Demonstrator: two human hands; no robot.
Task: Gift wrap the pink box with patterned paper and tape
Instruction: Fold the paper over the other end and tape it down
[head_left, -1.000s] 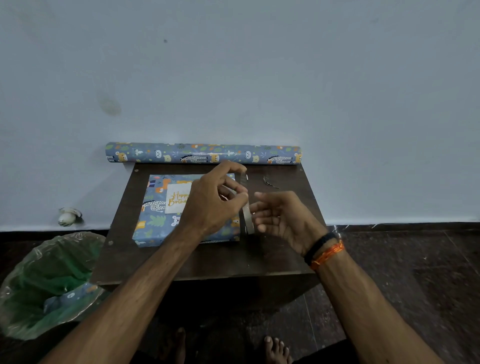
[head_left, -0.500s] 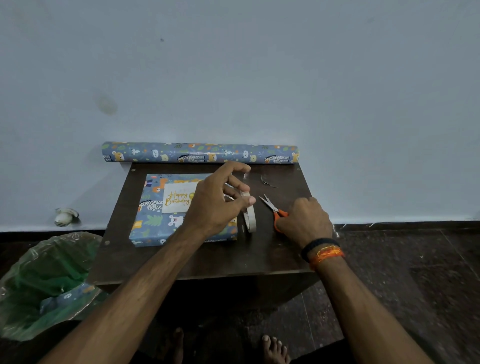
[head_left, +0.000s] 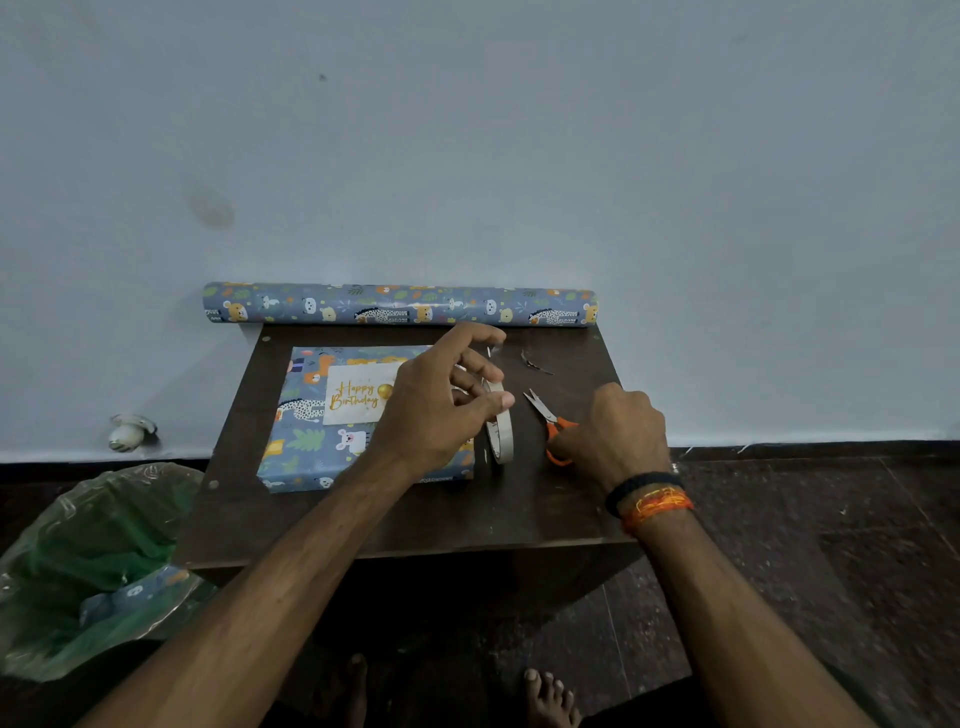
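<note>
The box (head_left: 322, 441) lies on the dark table (head_left: 415, 519), covered in blue animal-print paper with a white "Happy Birthday" card on top. My left hand (head_left: 441, 405) hovers over its right side and holds the tape roll (head_left: 501, 431), which stands on edge beside the box. A short strip of tape stretches up to my raised forefinger. My right hand (head_left: 613, 436) rests on the table to the right, fingers curled round the orange handles of the scissors (head_left: 548, 421), whose blades point up-left toward the tape.
The roll of patterned paper (head_left: 400, 304) lies along the table's back edge against the wall. A green bag (head_left: 88, 566) with paper scraps sits on the floor at left. A small scrap (head_left: 535, 364) lies near the back right. My bare feet show below the table.
My right hand dropped from beside the tape roll to the table and took hold of the scissors. My left hand stayed with the tape roll.
</note>
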